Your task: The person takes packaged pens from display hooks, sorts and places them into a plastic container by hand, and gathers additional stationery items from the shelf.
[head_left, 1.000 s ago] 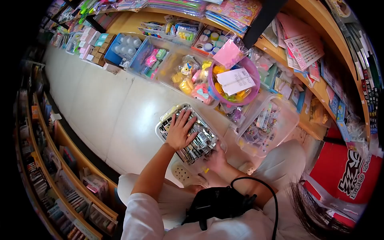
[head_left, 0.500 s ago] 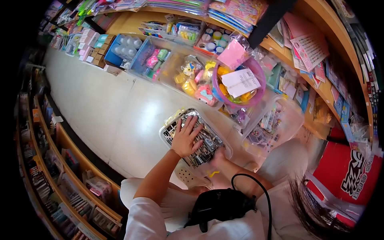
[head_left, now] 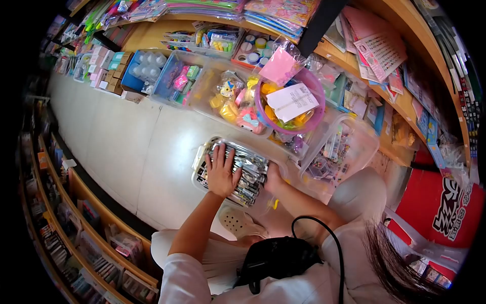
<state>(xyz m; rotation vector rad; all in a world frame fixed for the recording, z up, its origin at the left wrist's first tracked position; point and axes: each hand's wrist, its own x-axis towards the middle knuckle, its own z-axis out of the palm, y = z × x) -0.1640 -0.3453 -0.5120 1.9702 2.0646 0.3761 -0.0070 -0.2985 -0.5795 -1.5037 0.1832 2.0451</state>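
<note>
A clear plastic box (head_left: pixel 195 169) stands on the floor in front of my feet, filled with a pile of shiny silver-and-black slim packets (head_left: pixel 249 169). What the packets contain is too small to make out. My left hand (head_left: pixel 221 172) lies flat on top of the pile, its fingers spread. At the pile's right end, my right hand (head_left: pixel 273 177) touches the packet ends beside the box's right side. Its fingertips are partly hidden, so its grip does not show.
Beyond the box, a purple round basket (head_left: pixel 318 119) sits on a clear bin (head_left: pixel 202 96) of wrapped toys. A clear tub (head_left: pixel 362 147) stands to the right. Wooden shelves (head_left: pixel 96 202) line the left, and a red box (head_left: pixel 430 202) is at the right.
My right hand has moved up along the right end of the packets. The pile shows more shiny wrapping now, and my left hand stays spread on it. The view has shifted slightly.
</note>
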